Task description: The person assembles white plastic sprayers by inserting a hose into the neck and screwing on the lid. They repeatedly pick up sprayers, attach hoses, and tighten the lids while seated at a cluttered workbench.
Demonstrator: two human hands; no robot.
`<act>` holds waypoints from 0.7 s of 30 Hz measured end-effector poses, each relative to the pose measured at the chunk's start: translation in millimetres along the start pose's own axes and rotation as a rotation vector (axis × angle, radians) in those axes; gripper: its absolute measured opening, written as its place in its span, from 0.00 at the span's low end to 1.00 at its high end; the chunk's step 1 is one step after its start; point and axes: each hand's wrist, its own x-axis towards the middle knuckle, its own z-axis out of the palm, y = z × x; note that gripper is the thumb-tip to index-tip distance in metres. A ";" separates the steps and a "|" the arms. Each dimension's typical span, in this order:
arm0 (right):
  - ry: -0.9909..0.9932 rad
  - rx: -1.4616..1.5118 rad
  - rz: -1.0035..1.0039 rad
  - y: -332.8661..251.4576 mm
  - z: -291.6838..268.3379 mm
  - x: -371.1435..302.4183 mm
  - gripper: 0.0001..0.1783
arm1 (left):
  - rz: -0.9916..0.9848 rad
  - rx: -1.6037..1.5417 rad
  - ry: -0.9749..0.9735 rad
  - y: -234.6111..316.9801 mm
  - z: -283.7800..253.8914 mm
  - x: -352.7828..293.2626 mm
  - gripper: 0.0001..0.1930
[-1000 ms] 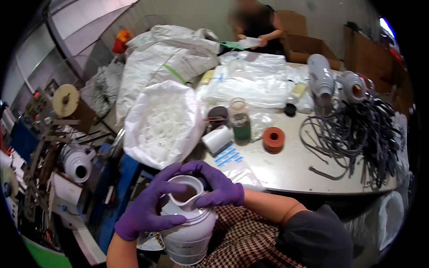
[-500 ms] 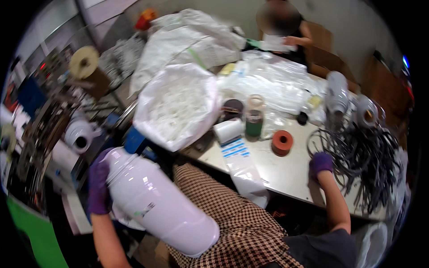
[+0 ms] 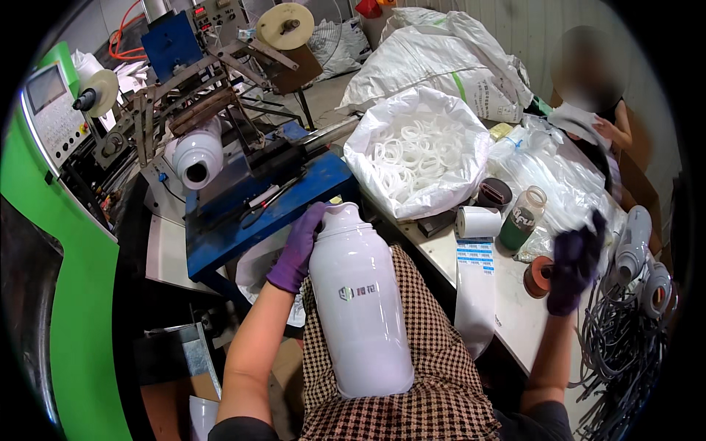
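A glossy white bottle-shaped flask body, with a small printed mark on its front, rests upright on my lap against a brown checked cloth. My left hand, in a purple glove, grips it at the left of its narrow ridged neck. My right hand, gloved alike, is raised over the right side of the table with fingers apart and nothing visible in it. Just left of it sits an orange-brown tape roll. Grey-white moulded parts and a heap of dark grey straps lie to its right.
A white sack of clear rings stands ahead, beside a label roll and a green-filled bottle. At left, a machine with a blue table holds another white flask body. A person sits at far right.
My view has swung left. The flask body has gone from slanting to upright on my lap, still in my left hand. My right hand has lifted from beside the straps.
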 end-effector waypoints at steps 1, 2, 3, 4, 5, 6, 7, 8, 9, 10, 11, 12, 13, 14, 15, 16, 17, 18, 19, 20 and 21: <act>-0.099 0.194 0.157 -3.6 47.3 1.0 0.40 | -0.063 -0.152 -0.001 3.3 6.3 -2.6 0.27; -0.190 0.482 0.416 -4.8 91.4 0.6 0.41 | 0.058 -0.141 -0.088 7.0 11.9 -6.8 0.30; -0.229 0.570 0.688 -1.1 130.8 3.5 0.30 | 0.146 -0.111 -0.159 11.8 15.5 -12.5 0.32; -0.342 0.717 0.888 5.8 167.0 4.3 0.22 | 0.236 -0.079 -0.227 16.7 18.6 -17.9 0.35; -0.300 0.681 1.036 14.2 199.4 3.0 0.20 | 0.126 -0.355 -0.365 24.1 18.2 -22.8 0.38; -0.315 0.781 1.150 20.9 225.0 -0.1 0.18 | 0.147 -0.292 -0.312 29.0 18.7 -28.1 0.37; -0.344 0.672 1.146 24.8 238.9 -4.3 0.18 | 0.197 -0.242 -0.285 32.2 18.5 -34.0 0.36; -0.408 0.598 1.112 28.8 250.1 -8.5 0.18 | 0.241 -0.219 -0.249 34.7 17.2 -39.6 0.35; -0.400 0.603 1.088 30.8 255.9 -14.1 0.17 | 0.295 -0.083 -0.203 35.8 14.8 -45.2 0.34; -0.393 0.673 1.093 32.2 261.0 -18.2 0.18 | 0.334 -0.067 -0.100 35.8 12.0 -48.7 0.33; -0.415 0.792 1.081 32.4 264.1 -21.7 0.18 | 0.311 -0.296 -0.086 34.8 8.8 -51.1 0.30; -0.360 0.811 1.167 31.1 265.4 -23.8 0.18 | 0.278 -0.518 -0.107 33.1 5.4 -51.9 0.27; -0.438 0.808 1.082 28.9 266.9 -25.2 0.20 | 0.291 -0.653 -0.251 31.7 0.8 -51.8 0.25; -0.446 0.811 1.073 25.8 267.1 -25.3 0.20 | 0.289 -0.768 -0.414 29.9 -3.0 -50.5 0.24; -0.467 0.730 1.050 22.8 267.9 -24.7 0.20 | 0.298 -0.901 -0.561 27.6 -6.3 -48.8 0.24; -0.471 0.688 1.047 20.0 268.1 -23.6 0.20 | 0.293 -0.924 -0.597 24.9 -8.5 -47.0 0.24; -0.532 0.586 0.941 17.9 268.3 -22.0 0.20 | 0.292 -0.973 -0.609 22.5 -10.0 -44.5 0.24; -0.571 0.528 0.875 16.9 268.7 -21.7 0.20 | 0.291 -0.995 -0.640 20.3 -11.3 -43.5 0.25; -0.588 0.516 0.839 17.0 268.5 -21.4 0.20 | 0.357 -0.859 -0.550 19.9 -12.6 -41.7 0.23; -0.589 0.525 0.805 18.4 269.5 -22.7 0.20 | 0.275 -0.808 -0.378 20.5 -14.4 -42.6 0.21; -0.498 0.704 0.979 20.7 269.7 -24.6 0.21 | 0.179 -0.730 -0.219 22.8 -15.6 -44.1 0.20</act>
